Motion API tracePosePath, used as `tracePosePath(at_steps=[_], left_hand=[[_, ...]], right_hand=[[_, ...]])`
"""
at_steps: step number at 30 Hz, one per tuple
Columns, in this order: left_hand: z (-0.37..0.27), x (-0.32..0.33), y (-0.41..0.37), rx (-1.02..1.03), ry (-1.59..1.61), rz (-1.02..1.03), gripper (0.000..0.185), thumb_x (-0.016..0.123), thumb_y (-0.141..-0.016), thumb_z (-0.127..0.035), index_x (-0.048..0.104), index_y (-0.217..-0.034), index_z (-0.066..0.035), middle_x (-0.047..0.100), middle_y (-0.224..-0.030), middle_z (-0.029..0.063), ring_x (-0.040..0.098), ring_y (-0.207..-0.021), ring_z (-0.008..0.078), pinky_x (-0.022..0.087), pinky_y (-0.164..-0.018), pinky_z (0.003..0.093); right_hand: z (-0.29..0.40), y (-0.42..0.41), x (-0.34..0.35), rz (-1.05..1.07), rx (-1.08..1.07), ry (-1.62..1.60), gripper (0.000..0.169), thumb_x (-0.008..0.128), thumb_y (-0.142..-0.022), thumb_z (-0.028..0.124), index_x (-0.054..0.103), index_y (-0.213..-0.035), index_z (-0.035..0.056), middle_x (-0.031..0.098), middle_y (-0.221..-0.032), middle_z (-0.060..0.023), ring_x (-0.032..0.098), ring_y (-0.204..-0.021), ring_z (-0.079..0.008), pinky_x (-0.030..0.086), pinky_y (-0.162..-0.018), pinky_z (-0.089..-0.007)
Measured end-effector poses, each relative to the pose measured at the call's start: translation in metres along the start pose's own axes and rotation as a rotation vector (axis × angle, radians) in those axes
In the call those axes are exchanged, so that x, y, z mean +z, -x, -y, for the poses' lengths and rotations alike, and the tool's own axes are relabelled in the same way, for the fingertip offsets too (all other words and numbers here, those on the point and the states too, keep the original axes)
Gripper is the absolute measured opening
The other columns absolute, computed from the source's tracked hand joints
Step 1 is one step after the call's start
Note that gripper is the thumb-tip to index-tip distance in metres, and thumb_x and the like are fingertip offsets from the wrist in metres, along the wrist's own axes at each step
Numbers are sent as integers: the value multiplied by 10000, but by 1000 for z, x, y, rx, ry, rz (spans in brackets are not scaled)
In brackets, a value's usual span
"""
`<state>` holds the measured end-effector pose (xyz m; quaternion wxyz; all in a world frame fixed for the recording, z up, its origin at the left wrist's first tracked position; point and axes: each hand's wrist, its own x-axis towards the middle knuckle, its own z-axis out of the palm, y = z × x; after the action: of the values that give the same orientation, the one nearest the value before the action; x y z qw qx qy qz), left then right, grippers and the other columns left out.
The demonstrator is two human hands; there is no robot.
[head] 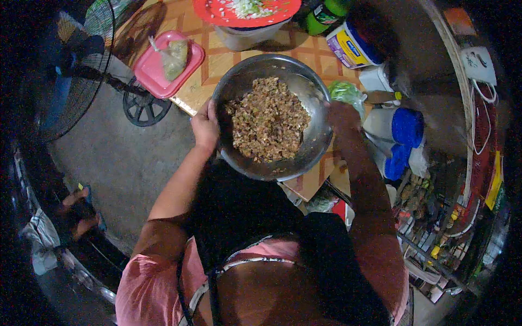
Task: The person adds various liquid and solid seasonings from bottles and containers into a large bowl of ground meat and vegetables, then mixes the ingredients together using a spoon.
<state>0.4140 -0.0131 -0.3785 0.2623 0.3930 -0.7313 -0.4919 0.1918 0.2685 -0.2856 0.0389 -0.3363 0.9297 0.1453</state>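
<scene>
A round stainless steel bowl (281,173) is in front of my body, over the near edge of the wooden table. Inside it is a lumpy brown mixture of chopped food (269,122) with small green and pale bits. My left hand (205,126) grips the bowl's left side, with the thumb up along the rim. On the opposite side my right hand (344,116) grips the rim; it is in shadow and its fingers are hard to make out. Whether the bowl's base touches the table is hidden.
Left on the table sits a pink tray (144,73) with a tied plastic bag (176,61). Behind the bowl, a red plate (208,12) of chopped white-green pieces tops a container (248,38). A green bottle (324,18), tub (350,47) and blue-lidded containers (408,127) line the right. A fan (77,73) stands left.
</scene>
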Motion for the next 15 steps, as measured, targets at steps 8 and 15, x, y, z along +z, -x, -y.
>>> tracePosePath(at_steps=[8,15], left_hand=[[-10,8,-50,45,-58,245,312,535,-953,-293,668,-1046,-27,662,-867,232,677,-795,289,495,-743,357],[-14,9,-59,57,-82,362,337,519,-959,-335,661,-1082,-54,680,-955,189,667,-886,289,486,-815,353]], right_hand=[[88,-110,-23,30,-735,-203,342,548,-874,468,726,-862,176,644,-691,-155,633,-700,-370,500,-653,-492],[66,-75,-45,-64,-924,-187,313,588,-857,479,691,-861,184,611,-614,-122,630,-628,-325,486,-555,-459]])
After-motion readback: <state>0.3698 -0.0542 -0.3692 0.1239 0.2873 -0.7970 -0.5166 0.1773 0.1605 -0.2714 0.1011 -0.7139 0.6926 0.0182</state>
